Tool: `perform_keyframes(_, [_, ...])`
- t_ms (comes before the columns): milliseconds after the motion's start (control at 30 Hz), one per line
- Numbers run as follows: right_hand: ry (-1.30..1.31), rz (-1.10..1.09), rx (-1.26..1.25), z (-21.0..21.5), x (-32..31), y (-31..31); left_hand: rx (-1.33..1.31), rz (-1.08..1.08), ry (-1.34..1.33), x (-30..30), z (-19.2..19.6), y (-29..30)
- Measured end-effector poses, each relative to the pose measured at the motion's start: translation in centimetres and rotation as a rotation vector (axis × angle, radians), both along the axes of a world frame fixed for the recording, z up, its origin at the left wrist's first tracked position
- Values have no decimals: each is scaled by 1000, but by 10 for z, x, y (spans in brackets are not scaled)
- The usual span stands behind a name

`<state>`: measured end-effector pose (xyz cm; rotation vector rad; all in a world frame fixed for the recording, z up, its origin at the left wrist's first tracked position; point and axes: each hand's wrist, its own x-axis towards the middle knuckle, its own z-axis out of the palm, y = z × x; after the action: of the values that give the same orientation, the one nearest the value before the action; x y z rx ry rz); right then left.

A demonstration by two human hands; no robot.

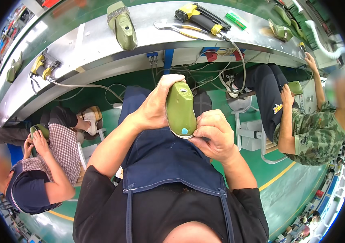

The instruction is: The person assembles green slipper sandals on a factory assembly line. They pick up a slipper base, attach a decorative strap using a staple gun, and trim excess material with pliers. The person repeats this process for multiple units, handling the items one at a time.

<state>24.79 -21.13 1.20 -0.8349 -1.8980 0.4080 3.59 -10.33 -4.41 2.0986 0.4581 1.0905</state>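
Note:
Above my lap I hold an olive-green shoe last (179,107), roughly upright, with a hole near its top and a blue dot at its lower end. My left hand (159,101) is closed around its left side and top. At the lower right edge, my right hand (214,133) is closed, with thumb and curled fingers pressed against the last. A thin pale rim shows along the last's bottom edge; the right fingers partly hide it. Beyond my hands, another green shoe last (124,34) with a grey speckled band at its far end rests on the metal bench (93,44).
On the bench lie a yellow-black air stapler (201,18) with a hose, pincers (180,29), a green box (236,22) and, at left, another air tool (42,69). Co-workers sit at left (38,170) and right (314,133), each with a green last. Hoses hang below the bench.

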Motion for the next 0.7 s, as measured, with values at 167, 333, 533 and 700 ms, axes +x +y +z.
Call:
perform_keyframes(167, [-37, 65, -21, 4, 4, 4, 18, -20, 4, 3, -1, 2])
perform_keyframes(333, [-48, 74, -13, 6, 5, 5, -16, -22, 3, 5, -1, 0])
perform_keyframes(533, [-63, 70, -10, 7, 5, 4, -61, -18, 17, 5, -1, -4])
perform_keyframes(700, [-50, 45, -21, 9, 2, 5, -168, -13, 5, 8, -3, -11])
